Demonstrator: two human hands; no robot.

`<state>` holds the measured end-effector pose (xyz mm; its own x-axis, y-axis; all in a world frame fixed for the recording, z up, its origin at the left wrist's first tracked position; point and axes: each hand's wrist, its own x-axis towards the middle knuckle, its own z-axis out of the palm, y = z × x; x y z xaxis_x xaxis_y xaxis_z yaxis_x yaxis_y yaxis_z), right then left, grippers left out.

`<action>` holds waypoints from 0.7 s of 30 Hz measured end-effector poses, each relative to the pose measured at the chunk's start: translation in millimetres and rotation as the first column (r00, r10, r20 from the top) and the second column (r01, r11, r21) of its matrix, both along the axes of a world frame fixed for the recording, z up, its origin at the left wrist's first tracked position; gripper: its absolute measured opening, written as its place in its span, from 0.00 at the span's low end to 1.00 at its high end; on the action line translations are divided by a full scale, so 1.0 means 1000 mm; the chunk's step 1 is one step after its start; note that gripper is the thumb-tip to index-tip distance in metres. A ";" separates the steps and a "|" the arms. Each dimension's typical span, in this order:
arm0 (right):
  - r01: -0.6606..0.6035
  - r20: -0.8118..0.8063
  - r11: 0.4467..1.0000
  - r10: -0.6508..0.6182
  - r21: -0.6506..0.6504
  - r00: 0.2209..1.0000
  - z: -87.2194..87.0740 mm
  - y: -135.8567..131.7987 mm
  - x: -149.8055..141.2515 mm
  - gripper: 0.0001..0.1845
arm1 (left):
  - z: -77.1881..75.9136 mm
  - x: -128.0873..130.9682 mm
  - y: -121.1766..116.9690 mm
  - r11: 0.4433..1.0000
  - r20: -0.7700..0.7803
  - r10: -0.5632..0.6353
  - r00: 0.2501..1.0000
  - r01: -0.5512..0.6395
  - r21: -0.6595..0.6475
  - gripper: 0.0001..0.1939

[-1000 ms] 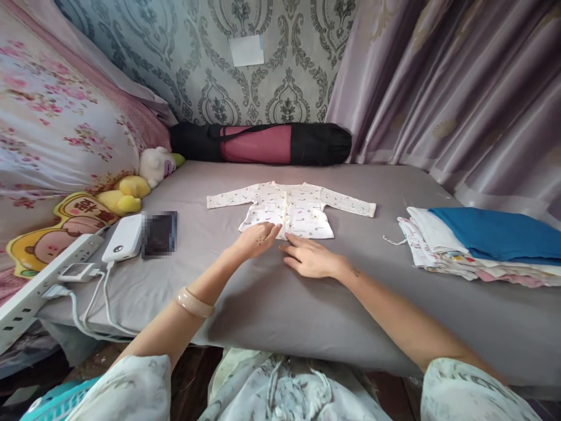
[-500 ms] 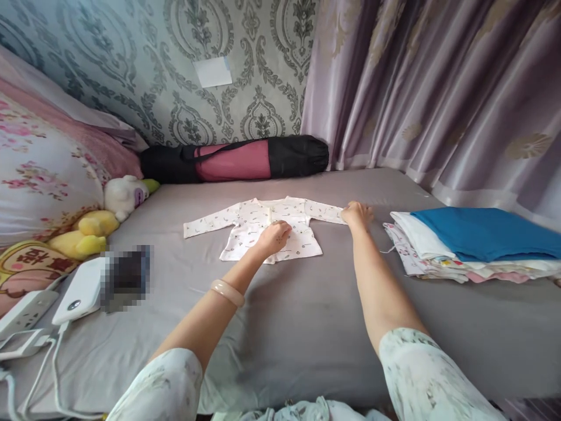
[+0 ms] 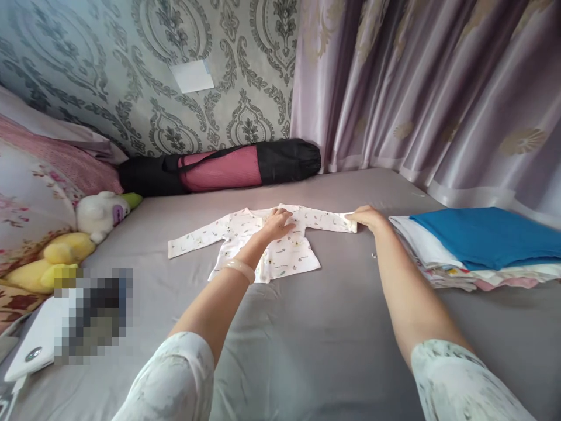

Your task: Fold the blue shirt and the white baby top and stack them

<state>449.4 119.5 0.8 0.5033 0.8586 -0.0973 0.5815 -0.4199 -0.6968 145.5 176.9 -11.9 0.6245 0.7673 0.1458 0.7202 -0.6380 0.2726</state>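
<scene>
A small white long-sleeved baby shirt (image 3: 287,254) with a scattered print lies spread on the grey bed sheet, front up, both sleeves out to the sides. My left hand (image 3: 278,223) rests on its upper chest below the neckline, fingers apart, lying on the cloth; a pale bangle (image 3: 240,270) circles that wrist. At the cuff of the sleeve on the right, my right hand (image 3: 368,217) pinches the fabric between thumb and fingers. The other sleeve lies flat and untouched.
Folded clothes with a blue piece (image 3: 486,237) on top are stacked at right. A black and red rolled bag (image 3: 223,168) lies along the wall. Plush toys (image 3: 96,216) and a white power bank (image 3: 41,333) with a cable are at left, beside a blurred object.
My left hand has slid up the shirt towards the neckline, its fingers more spread. My right hand now shows the cuff in its pinch. The whole view has shifted slightly.
</scene>
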 end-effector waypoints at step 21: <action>0.160 -0.414 0.755 0.158 0.635 0.896 0.027 0.015 -0.043 0.11 | 0.016 0.031 0.029 0.958 -0.340 -0.024 0.940 -0.076 -0.277 0.50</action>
<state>406.6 134.9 28.2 0.5487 0.7899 0.2738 0.1660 0.2180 -0.9617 176.0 206.1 4.3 0.5772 0.7620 -0.2934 0.8161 -0.5500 0.1771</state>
